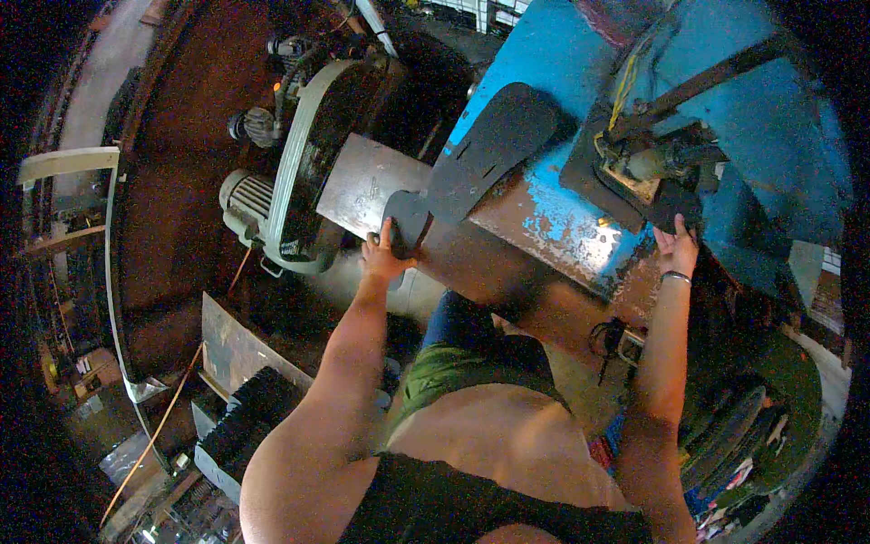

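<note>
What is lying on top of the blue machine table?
On the blue machine table lies a dark sole-shaped piece, its narrow end held by the left hand. The right hand touches a dark metal fixture. The surface beneath both is covered.

Both forearms are bare to the shoulder, with no sleeves showing. The right hand (pixel 676 247) has a thin silvery bangle (pixel 675 277) around its wrist; the left hand (pixel 384 258) wears nothing. A black sleeveless top (pixel 471 508) covers the torso near the lower edge, with green shorts (pixel 449 372) farther out.
</note>
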